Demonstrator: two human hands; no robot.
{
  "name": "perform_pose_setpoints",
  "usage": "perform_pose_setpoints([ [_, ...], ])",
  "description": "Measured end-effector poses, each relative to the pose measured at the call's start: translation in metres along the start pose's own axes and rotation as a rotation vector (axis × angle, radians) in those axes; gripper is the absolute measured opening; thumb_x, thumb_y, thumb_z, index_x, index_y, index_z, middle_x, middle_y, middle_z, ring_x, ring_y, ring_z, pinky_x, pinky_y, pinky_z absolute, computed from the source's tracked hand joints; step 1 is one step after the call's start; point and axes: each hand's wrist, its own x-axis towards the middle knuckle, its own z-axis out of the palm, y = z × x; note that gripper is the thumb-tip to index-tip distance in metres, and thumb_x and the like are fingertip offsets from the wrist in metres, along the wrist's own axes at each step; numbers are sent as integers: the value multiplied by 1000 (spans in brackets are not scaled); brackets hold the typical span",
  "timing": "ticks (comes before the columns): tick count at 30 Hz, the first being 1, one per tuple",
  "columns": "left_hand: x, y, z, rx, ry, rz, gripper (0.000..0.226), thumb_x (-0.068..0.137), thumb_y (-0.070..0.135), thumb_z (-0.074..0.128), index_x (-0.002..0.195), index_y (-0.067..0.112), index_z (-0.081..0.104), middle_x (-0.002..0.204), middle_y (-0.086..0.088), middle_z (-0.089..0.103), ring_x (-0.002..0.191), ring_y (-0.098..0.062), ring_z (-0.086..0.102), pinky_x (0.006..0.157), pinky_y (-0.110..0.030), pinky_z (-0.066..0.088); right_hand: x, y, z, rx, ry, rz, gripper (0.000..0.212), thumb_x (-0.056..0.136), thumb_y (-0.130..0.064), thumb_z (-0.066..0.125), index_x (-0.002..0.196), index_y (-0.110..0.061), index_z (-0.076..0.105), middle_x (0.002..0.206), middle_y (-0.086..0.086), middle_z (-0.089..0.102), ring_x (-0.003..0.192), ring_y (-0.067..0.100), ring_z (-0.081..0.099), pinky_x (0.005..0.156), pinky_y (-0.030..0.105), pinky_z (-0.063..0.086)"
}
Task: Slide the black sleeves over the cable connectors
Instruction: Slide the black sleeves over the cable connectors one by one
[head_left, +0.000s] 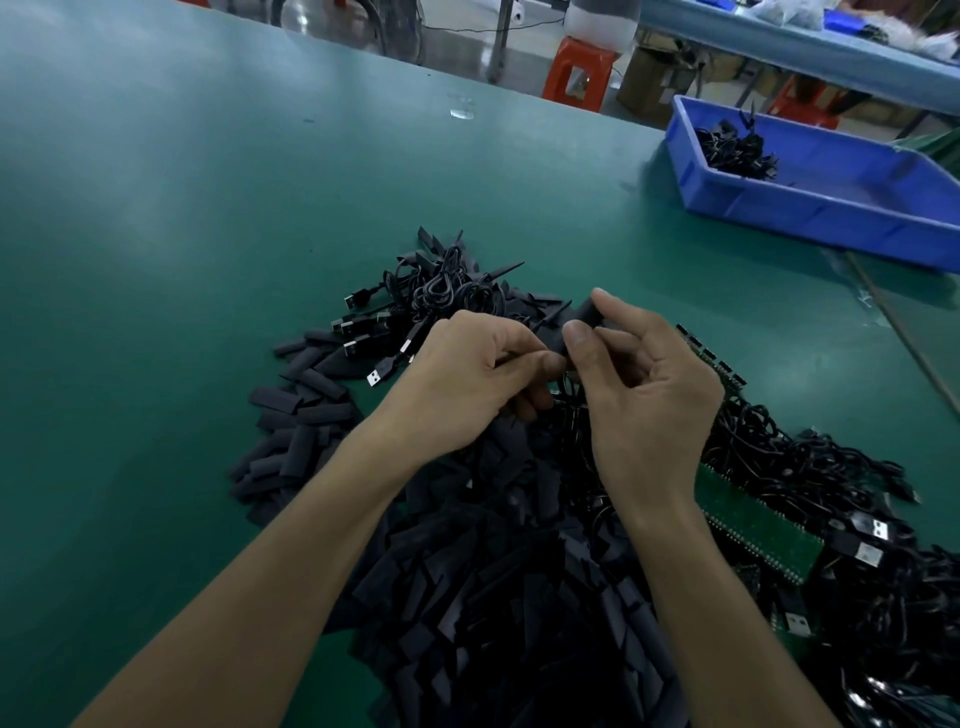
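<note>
A big heap of flat black sleeves covers the green table in front of me. My right hand pinches one black sleeve between thumb and forefinger, just above the heap. My left hand pinches a thin black cable end right at the sleeve's near opening. The connector itself is hidden by my fingers. Behind my hands lies a bundle of black USB cables with bare plugs. More cables lie to my right.
A green circuit board strip lies under the right cable pile. A blue plastic bin holding a few cables sits at the far right of the table. Orange stools stand beyond the table's far edge.
</note>
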Motion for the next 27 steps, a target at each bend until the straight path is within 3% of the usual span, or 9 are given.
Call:
perform_pose_setpoints([
  [3, 0, 0, 1, -33, -1, -2, 23, 98, 21, 66, 76, 28, 71, 65, 5, 72, 55, -6, 66, 55, -13, 48, -3, -2, 4, 49, 1, 18, 32, 86, -25, 78, 116, -32, 68, 85, -23, 71, 82, 0, 72, 74, 17, 55],
  [7, 1, -1, 0, -68, 13, -17, 21, 98, 19, 66, 79, 22, 72, 64, 4, 72, 55, -8, 67, 55, -16, 50, -4, -3, 7, 86, -11, 33, 30, 89, -24, 76, 115, -36, 67, 81, -16, 75, 75, 8, 73, 70, 29, 59],
  [14, 1, -3, 3, -69, 33, -12, 24, 98, 16, 65, 76, 21, 70, 59, 8, 69, 52, -5, 63, 52, -13, 47, -9, -1, 9, 118, -33, 50, 27, 94, -24, 70, 119, -33, 67, 78, -9, 76, 65, 11, 72, 62, 30, 59],
  [18, 1, -3, 4, 17, 40, 8, 21, 99, 18, 65, 80, 16, 73, 59, 13, 68, 52, 1, 62, 52, -10, 45, -3, 1, 7, 55, -78, 64, 26, 95, -25, 68, 118, -35, 65, 76, -16, 74, 69, 4, 71, 66, 21, 56],
  [22, 0, 3, -1, 105, 136, 35, 20, 95, 26, 69, 75, 26, 71, 64, 11, 72, 55, -4, 65, 54, -18, 50, 2, 0, -6, -116, -154, 13, 33, 96, -30, 65, 129, -35, 63, 78, -23, 69, 77, -2, 68, 76, 18, 54],
  [24, 2, 7, -10, 140, 265, 61, 20, 94, 30, 69, 74, 29, 70, 65, 15, 72, 53, -1, 62, 54, -16, 47, 7, -1, -20, -262, -106, -83, 35, 94, -24, 68, 129, -27, 65, 83, -24, 65, 78, 2, 63, 81, 24, 53],
  [27, 9, 12, -25, 138, 470, 65, 23, 93, 32, 70, 70, 29, 70, 61, 15, 69, 52, 0, 56, 56, -21, 48, 18, 3, -45, -583, 20, -192, 29, 90, -21, 72, 118, -18, 70, 98, -3, 67, 96, 13, 50, 85, 33, 38],
])
